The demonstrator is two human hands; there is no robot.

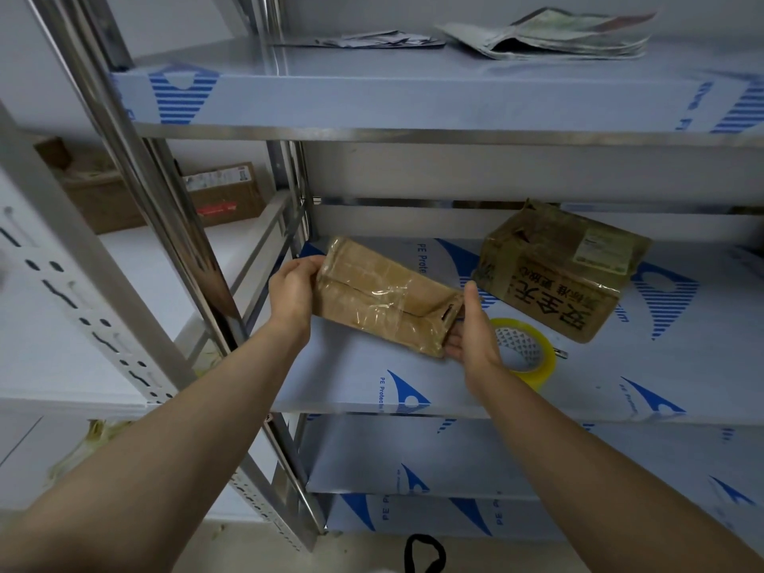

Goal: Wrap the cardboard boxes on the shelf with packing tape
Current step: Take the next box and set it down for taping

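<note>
I hold the small box [384, 295] by its two ends, tilted over the shelf [620, 386], prob. to turn it & check its clear tape. The tape roll [527, 353] lies just behind my R wrist, w/ the bigger box [562, 270] near it. L grip [293, 295] clamps the left end, thumb on top; R grip [471, 328] clasps the right end, fingers under, thumb up, both forearms stretched fwd.

the small box [384, 295] is in the middle of the frame, between the left hand [291, 291] and the right hand [475, 328]. just right of that hand the tape roll [533, 359] lies on the shelf [620, 386]. the big box [558, 270] sits behind the roll. papers [550, 33] lie upper right, on the top shelf [413, 97].
</note>
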